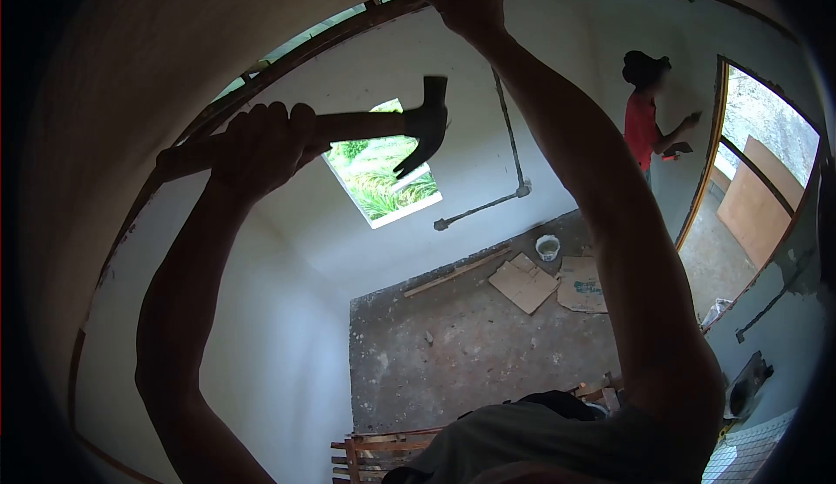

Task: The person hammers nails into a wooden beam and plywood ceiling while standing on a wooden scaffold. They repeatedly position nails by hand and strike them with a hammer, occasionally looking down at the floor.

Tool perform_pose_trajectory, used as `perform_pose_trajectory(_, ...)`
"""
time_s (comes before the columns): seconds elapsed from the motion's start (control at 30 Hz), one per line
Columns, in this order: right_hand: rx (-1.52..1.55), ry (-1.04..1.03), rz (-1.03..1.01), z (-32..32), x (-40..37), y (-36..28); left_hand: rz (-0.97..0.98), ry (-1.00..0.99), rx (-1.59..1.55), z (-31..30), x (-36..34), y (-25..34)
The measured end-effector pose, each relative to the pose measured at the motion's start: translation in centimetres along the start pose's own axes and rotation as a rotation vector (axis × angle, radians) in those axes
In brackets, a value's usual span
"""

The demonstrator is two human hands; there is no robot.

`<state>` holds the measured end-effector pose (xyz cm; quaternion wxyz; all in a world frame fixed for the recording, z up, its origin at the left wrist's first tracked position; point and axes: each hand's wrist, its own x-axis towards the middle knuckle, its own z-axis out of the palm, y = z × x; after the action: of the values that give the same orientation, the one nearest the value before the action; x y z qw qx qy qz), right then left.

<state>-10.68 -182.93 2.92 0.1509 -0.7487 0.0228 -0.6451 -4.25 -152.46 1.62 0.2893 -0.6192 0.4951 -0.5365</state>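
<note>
My left hand (266, 148) is wrapped round the wooden handle of a claw hammer (427, 122). The hammer lies roughly level in front of the wall, its head to the right of my hand and its claw pointing down. Higher up, my right hand (470, 3) is raised to the dark wooden beam (348, 27) along the top of the wall. Its fingers are closed against the beam, and whatever they hold is too dark and small to make out.
A person in red (642, 127) faces the wall beside a doorway (753, 179), holding a flat tool. A window opening (374, 196) is in the white wall. On the floor are cardboard pieces (524, 284), a white bucket (548, 247) and a wooden strip (453, 273). Wooden slats (383, 449) stand below.
</note>
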Motion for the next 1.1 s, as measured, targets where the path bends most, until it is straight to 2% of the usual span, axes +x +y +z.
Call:
perform_pose_trajectory(0.03, -0.159, 0.122, -0.181, 2.8, 0.3, 3.8, 0.013, 0.021, 0.029, 0.3, -0.1, -0.3)
perform_pose_trajectory(0.1, -0.286, 0.194, -0.248, 3.4, -0.6, 5.3, -0.142, 0.166, 0.095, 2.3, 0.2, -1.8)
perform_pose_trajectory(0.13, -0.259, 0.142, -0.136, 2.0, -2.4, 3.9, -0.219, 0.241, 0.123, 2.9, 0.3, -2.1)
perform_pose_trajectory(0.17, -0.235, 0.089, -0.028, 0.7, -3.7, 3.2, -0.266, 0.157, 0.044, 1.3, 1.2, -1.6)
perform_pose_trajectory(0.2, -0.339, -0.106, 0.025, 0.4, -4.8, 4.2, -0.260, 0.145, -0.003, 1.3, 1.3, -1.3)
perform_pose_trajectory(0.27, -0.570, -0.468, -0.020, 1.8, -7.9, 9.6, -0.257, 0.117, -0.094, 1.6, 1.0, -0.6)
perform_pose_trajectory(0.3, -0.600, -0.537, -0.057, 2.3, -10.5, 12.1, -0.217, 0.056, -0.061, 1.6, 0.8, -0.6)
perform_pose_trajectory(0.33, -0.231, -0.626, 0.184, 1.9, -13.3, 13.2, -0.181, -0.002, -0.033, 1.7, 0.4, -0.7)
perform_pose_trajectory(0.37, 0.226, -0.617, 0.494, 1.4, -16.0, 14.4, -0.139, -0.059, -0.001, 1.8, 0.2, -1.0)
perform_pose_trajectory(0.4, 0.544, -0.542, 0.772, 0.9, -18.8, 15.5, -0.184, 0.003, -0.043, 2.3, 0.4, -1.5)
perform_pose_trajectory(0.47, 0.667, -0.499, 0.966, 0.3, -24.2, 16.4, -0.275, 0.123, -0.132, 3.1, 1.0, -2.3)
perform_pose_trajectory(0.5, 0.732, -0.539, 0.983, 0.2, -27.3, 17.9, -0.241, 0.250, -0.022, 2.6, 1.4, -2.1)
perform_pose_trajectory(0.57, 0.797, -0.595, 1.141, -0.5, -32.2, 18.3, -0.205, 0.276, -0.109, 2.9, 2.0, -1.2)
perform_pose_trajectory(0.63, 0.810, -0.638, 1.283, -2.9, -35.4, 15.3, -0.148, 0.229, -0.131, 3.3, 1.5, -0.7)
perform_pose_trajectory(0.67, 0.858, -0.730, 1.242, -2.8, -38.8, 16.3, -0.105, 0.174, -0.102, 3.3, 0.9, -0.5)
perform_pose_trajectory(0.7, 0.696, -0.883, 1.132, -4.7, -39.3, 13.9, -0.060, 0.121, -0.075, 3.4, 0.7, -0.4)
perform_pose_trajectory(0.73, 0.813, -0.860, 1.269, -4.3, -43.1, 15.3, -0.070, 0.145, -0.066, 3.8, 0.6, -0.9)
perform_pose_trajectory(0.77, 0.663, -0.942, 1.169, -5.3, -44.6, 14.0, -0.079, 0.168, -0.060, 4.5, 0.4, -1.5)
perform_pose_trajectory(0.8, 0.670, -0.972, 1.233, -4.9, -47.5, 14.6, -0.084, 0.189, -0.054, 4.9, 0.6, -2.1)
perform_pose_trajectory(0.83, 0.577, -1.000, 1.296, -5.3, -48.5, 13.3, -0.248, 0.304, -0.231, 4.8, 1.9, -2.4)
perform_pose_trajectory(0.87, 0.762, -0.976, 1.374, -5.5, -50.1, 13.2, -0.241, 0.315, -0.224, 4.6, 2.7, -1.8)
perform_pose_trajectory(0.93, 0.650, -0.937, 1.368, -5.2, -52.8, 12.7, -0.226, 0.333, -0.211, 3.9, 3.9, -0.6)
perform_pose_trajectory(0.97, 0.671, -0.893, 1.417, -5.5, -54.1, 12.5, -0.239, 0.265, -0.204, 3.4, 3.9, -0.2)
perform_pose_trajectory(1.03, 0.725, -0.778, 1.502, -5.3, -56.2, 12.6, -0.110, 0.197, -0.138, 3.8, 3.1, -0.3)
perform_pose_trajectory(1.1, 0.736, -0.810, 1.535, -6.7, -58.9, 12.9, 0.047, 0.186, -0.101, 3.6, 1.7, -0.4)
